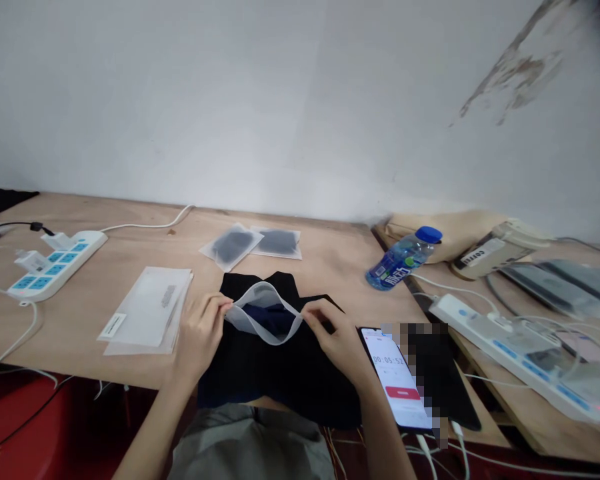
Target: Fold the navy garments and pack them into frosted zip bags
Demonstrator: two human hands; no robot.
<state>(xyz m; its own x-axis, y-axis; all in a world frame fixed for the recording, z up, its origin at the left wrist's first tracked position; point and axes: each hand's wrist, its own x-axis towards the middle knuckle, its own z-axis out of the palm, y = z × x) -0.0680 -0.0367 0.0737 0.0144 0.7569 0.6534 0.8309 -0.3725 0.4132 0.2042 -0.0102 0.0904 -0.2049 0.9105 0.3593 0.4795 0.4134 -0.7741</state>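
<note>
A frosted plastic bag (270, 337) gapes toward me, with dark blue folded cloth (275, 317) showing inside. The fingers of my left hand (205, 327) pinch the left corner of its mouth. At the opposite corner, my right hand (335, 337) grips the edge between thumb and fingers. Beneath the bag, black cloth (280, 387) spreads over the table's front edge toward my lap. To the left lies a stack of flat frosted bags (150, 307). Farther back, two filled bags (233, 245) overlap, each with something dark inside.
A power strip (60, 267) with chargers sits at left. On the right are a blue-capped bottle (400, 260), a phone (393, 373) showing a timer, a dark phone-like slab (445, 380), a coffee cup (495, 250), another power strip (520, 360), several cables and dark packs (555, 287).
</note>
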